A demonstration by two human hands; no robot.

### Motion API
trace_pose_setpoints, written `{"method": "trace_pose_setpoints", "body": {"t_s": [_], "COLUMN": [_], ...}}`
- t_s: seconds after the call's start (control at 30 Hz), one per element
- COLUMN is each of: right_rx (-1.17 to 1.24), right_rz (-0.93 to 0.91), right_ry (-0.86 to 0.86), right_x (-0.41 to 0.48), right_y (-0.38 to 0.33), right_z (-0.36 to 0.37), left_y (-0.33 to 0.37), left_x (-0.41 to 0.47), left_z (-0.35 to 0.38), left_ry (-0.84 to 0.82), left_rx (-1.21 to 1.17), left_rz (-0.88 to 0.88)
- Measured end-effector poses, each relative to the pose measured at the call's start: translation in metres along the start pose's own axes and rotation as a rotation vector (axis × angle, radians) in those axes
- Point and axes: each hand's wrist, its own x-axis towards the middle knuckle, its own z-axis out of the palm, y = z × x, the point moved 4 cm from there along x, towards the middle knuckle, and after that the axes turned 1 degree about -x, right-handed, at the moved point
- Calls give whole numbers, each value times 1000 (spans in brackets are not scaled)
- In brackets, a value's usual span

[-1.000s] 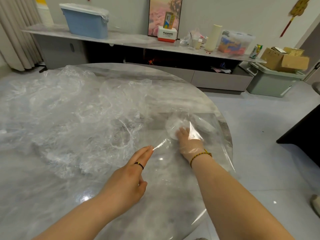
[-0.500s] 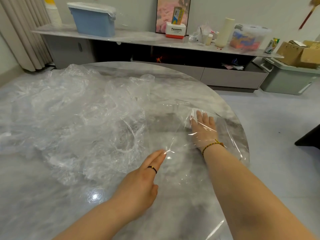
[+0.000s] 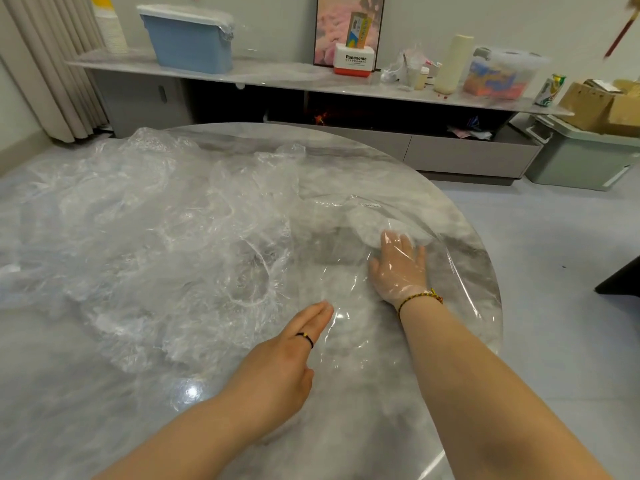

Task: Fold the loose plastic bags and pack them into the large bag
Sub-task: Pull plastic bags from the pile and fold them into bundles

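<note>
Head view: task looks barely started. Big crumpled heap of loose plastic bags [image 3: 156, 237] covers the left and middle of the round table [image 3: 69, 427], none of them visibly folded. No folded stack anywhere in view, and nothing looks packed.

One clear bag [image 3: 339, 265] lies spread on the right part of the table, partly flattened, with its right edge close to the table rim. It touches or overlaps the heap on its left side. Could be the large bag or just the first one to fold; cannot tell.

Right hand [image 3: 398, 271] lies flat with the clear film over it, fingers [image 3: 391, 240] straight and spread, gripping nothing. Inside the bag or under one layer, cannot tell which. Looks like smoothing or opening it out.

Left hand [image 3: 277, 362] is outside the film, two fingers [image 3: 318, 315] stretched straight and touching the bag's near edge, the rest tucked under, holding nothing. Seems to pin that edge down.

Judged left to do: flatten and fold this bag, then work through the whole heap, then pack everything. Almost all of the job remains.
</note>
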Motion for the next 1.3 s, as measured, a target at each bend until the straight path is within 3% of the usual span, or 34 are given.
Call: {"method": "trace_pose_setpoints", "body": {"t_s": [0.27,0.5,0.67,0.8,0.9,0.97,1.07,1.17,1.3], "right_rx": [-22,64,68,78,155,9,-182,-240,-314], "right_rz": [45,-6,32,-113,-455,-665,-638,-569,-565], "right_ry": [22,-55,-23,233,232,245,217,97,100], "right_x": [-4,-30,-68,-102,-124,-134,-130,-125,-114], "right_y": [14,22,14,-13,-59,-90,-115,-130,-132], "right_z": [-13,-11,-38,-76,-74,-53,-21,-13,-8], "left_y": [19,26,20,2,-24,-44,-67,-76,-75], "left_x": [34,55,33,-6,-34,-51,-67,-73,-70], "left_z": [2,-13,-22,-39,-55,-63,-68,-68,-64], "left_ry": [64,112,178,232,224,185,178,208,236], "left_rx": [-11,206,234,284,331,346,323,271,304], "left_rz": [16,5,64,105,78,35,-17,-30,-3]}}
